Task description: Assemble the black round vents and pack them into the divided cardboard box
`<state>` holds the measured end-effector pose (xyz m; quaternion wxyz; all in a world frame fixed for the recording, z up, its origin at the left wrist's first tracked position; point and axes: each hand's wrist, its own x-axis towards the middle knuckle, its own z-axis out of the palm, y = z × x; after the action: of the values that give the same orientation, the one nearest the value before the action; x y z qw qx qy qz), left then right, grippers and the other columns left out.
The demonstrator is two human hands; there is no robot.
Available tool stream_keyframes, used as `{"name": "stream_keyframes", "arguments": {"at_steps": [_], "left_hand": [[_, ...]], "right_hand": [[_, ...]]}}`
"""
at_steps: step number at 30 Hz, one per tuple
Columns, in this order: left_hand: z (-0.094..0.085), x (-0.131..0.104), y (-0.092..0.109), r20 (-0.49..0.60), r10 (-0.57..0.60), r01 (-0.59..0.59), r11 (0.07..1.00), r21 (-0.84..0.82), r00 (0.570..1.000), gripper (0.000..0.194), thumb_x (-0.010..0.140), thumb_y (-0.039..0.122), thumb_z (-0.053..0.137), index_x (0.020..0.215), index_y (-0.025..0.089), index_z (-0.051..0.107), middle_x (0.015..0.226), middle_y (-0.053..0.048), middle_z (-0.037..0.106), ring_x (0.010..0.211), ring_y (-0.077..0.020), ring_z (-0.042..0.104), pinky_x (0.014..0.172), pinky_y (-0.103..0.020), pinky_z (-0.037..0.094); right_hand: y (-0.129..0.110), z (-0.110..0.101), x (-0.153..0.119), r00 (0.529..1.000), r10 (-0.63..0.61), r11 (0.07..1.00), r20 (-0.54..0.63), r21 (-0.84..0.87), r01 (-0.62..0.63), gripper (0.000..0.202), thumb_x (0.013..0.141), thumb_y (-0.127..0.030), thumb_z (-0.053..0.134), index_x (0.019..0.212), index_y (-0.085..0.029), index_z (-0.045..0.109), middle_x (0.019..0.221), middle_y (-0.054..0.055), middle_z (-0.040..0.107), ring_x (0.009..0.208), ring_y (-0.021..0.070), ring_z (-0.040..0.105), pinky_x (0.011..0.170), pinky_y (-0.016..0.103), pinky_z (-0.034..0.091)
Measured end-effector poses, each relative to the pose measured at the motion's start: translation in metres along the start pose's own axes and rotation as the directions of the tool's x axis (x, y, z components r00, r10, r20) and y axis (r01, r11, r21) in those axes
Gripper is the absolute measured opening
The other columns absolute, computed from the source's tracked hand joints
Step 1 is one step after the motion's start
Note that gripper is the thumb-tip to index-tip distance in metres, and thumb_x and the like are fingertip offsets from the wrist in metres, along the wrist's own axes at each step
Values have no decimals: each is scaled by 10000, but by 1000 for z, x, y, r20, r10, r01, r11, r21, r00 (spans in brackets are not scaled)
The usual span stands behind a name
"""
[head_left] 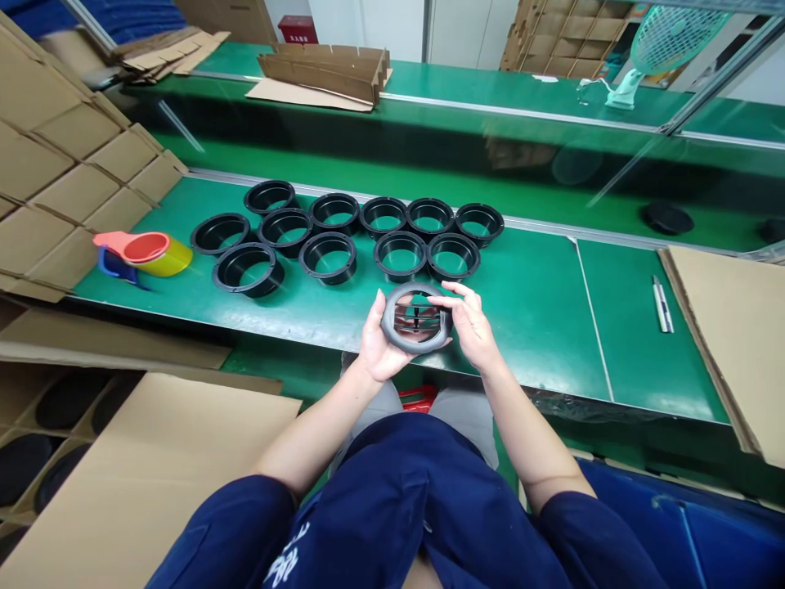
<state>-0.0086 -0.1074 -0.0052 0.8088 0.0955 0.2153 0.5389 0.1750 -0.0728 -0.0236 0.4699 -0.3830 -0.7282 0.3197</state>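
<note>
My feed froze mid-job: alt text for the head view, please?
A person's left hand holds a round slatted part while the right hand touches it, over the near edge of a green table. Eleven black rings sit beyond it; a yellow and red cup is at left, and a pen-like tool lies at right beside cardboard.

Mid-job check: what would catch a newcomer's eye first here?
Likely the round grey ring with black slats, held at centre in the left hand, the right hand touching its right side. Beyond it, black plastic rings are spread across the shiny green tabletop. A coral-and-yellow plastic cup stands out at the left, and a mint-green fan at upper right.
</note>
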Motion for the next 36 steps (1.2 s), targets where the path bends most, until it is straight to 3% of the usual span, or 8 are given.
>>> {"name": "stream_keyframes", "arguments": {"at_steps": [6, 12, 16, 19, 21, 24, 28, 36], "left_hand": [[3, 3, 0, -9, 4, -4, 1000, 21, 1000, 596, 1011, 665, 423, 1319, 182, 588, 1342, -183, 638, 1322, -401, 559, 1103, -715, 387], [3, 11, 1, -139, 19, -13, 999, 49, 990, 625, 1035, 639, 382, 1339, 145, 614, 1293, -132, 685, 1298, -313, 592, 1121, -506, 491], [7, 18, -6, -136, -36, 46, 996, 73, 990, 621, 1043, 620, 381, 1333, 130, 629, 1264, -135, 699, 1283, -298, 607, 1123, -451, 500], [10, 22, -9, -116, -17, 27, 996, 84, 993, 605, 1045, 612, 389, 1328, 134, 630, 1271, -136, 694, 1298, -282, 598, 1129, -410, 494], [12, 23, -7, -97, -10, 22, 993, 118, 995, 632, 1035, 653, 363, 1388, 179, 587, 1321, -133, 666, 1315, -294, 585, 1121, -459, 497], [12, 21, -2, -92, -7, 26, 978, 209, 996, 650, 1020, 684, 362, 1522, 278, 434, 1406, -143, 607, 1338, -323, 565, 1099, -578, 486], [8, 14, 6, -141, 24, 16, 961, 276, 990, 657, 1037, 615, 408, 1538, 189, 396, 1430, -212, 572, 1345, -328, 559, 1138, -562, 449], [-12, -10, 31, -289, 98, 6, 941, 339, 952, 455, 1032, 471, 492, 1291, 114, 605, 1257, -195, 661, 1203, -294, 640, 1086, -449, 508]], "right_hand": [[3, -2, -1, 1000, -26, 998, 1, -58, 26, 608, 1079, -582, 212, 1304, -296, 699, 1473, 65, 523, 1413, 249, 432, 1218, 500, 354], [18, 1, -6, 927, -320, 864, 194, -341, 370, 644, 1005, -693, 376, 1390, -251, 643, 1586, 113, 400, 1506, 330, 273, 1241, 561, 291], [15, 1, -2, 908, -223, 834, 354, -413, 366, 927, 892, -790, 528, 1570, -168, 416, 1686, 201, 140, 1557, 399, 126, 1233, 626, 252], [11, -2, 13, 884, -143, 855, 445, -394, 336, 1059, 830, -776, 635, 1635, -197, 263, 1675, 207, 146, 1540, 382, 196, 1206, 585, 332], [14, -6, 33, 899, -155, 855, 409, -400, 329, 1060, 807, -737, 686, 1630, -211, 274, 1640, 198, 223, 1511, 363, 260, 1196, 553, 362], [27, -16, 79, 971, -127, 818, 202, -532, 218, 1046, 785, -676, 732, 1610, -177, 325, 1606, 220, 250, 1482, 391, 279, 1197, 574, 341], [48, -25, 120, 995, 19, 712, 96, -700, 54, 992, 780, -625, 764, 1574, -153, 404, 1579, 253, 291, 1451, 451, 305, 1181, 618, 320], [34, -25, 51, 960, 51, 680, 275, -714, 168, 999, 858, -776, 571, 1594, -132, 367, 1634, 256, 251, 1495, 485, 245, 1203, 664, 241]]}}
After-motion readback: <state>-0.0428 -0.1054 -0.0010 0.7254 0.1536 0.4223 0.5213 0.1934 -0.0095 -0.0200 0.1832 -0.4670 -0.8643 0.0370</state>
